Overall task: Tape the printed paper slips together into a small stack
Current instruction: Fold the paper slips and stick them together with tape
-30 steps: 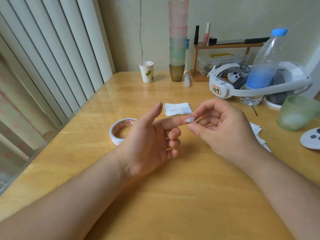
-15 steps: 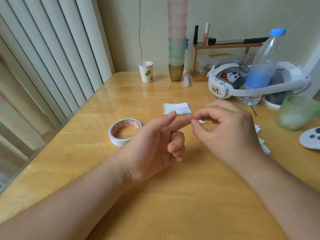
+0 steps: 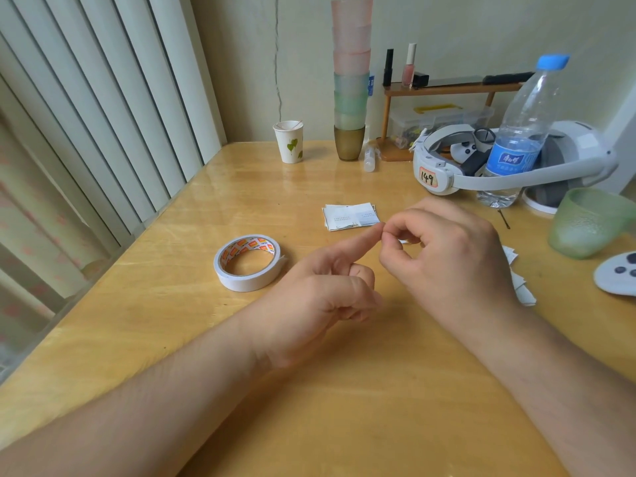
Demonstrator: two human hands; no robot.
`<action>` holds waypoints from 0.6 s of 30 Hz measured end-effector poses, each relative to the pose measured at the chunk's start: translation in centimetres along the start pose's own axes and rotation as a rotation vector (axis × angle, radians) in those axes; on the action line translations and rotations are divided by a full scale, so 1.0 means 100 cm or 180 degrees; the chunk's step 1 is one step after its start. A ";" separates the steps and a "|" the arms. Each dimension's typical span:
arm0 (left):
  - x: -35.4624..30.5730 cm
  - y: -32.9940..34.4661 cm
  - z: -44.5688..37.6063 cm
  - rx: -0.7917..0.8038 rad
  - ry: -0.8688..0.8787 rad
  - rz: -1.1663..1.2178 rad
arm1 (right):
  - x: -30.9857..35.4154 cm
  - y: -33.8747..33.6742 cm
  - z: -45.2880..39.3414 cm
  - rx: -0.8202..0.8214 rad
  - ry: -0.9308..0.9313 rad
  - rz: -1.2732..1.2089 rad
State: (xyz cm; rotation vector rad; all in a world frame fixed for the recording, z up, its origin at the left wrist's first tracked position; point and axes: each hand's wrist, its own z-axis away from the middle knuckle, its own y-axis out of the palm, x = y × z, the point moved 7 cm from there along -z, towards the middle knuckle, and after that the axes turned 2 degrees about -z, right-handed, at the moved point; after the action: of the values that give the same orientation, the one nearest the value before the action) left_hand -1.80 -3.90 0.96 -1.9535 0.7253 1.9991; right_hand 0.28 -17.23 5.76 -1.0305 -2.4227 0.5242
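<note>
A small stack of printed paper slips (image 3: 349, 216) lies flat on the wooden table (image 3: 241, 194), just beyond my hands. A roll of white double-sided tape (image 3: 249, 263) sits to its left, close to my left hand (image 3: 320, 297). That hand points its index finger to the right, the other fingers curled. My right hand (image 3: 447, 263) pinches thumb and forefinger at that fingertip, on a small white piece of tape (image 3: 402, 241) that barely shows. More loose slips (image 3: 519, 284) lie half hidden behind my right wrist.
A green cup (image 3: 588, 222) and a white controller (image 3: 619, 273) stand at the right edge. Behind are a water bottle (image 3: 516, 132), a white headset (image 3: 447, 173), a tall stack of cups (image 3: 349, 80) and a paper cup (image 3: 289, 141). Vertical blinds line the left side.
My left hand has turned palm-down, so the tape piece on its fingertip no longer shows. My right fingers have closed into a pinch at that fingertip.
</note>
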 end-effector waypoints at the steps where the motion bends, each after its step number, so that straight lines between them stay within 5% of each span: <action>1: 0.000 0.000 0.000 0.0003 0.0000 0.0015 | 0.000 0.001 0.000 0.0022 0.0016 -0.0017; 18: 0.003 -0.008 -0.002 -0.0146 -0.0092 0.0220 | -0.009 0.002 0.001 0.0091 0.0461 -0.0607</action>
State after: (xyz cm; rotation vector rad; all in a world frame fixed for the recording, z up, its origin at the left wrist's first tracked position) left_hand -1.28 -3.40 0.52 -1.9457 0.7563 2.0975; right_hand 0.90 -17.84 5.37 -0.7866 -2.3463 0.4031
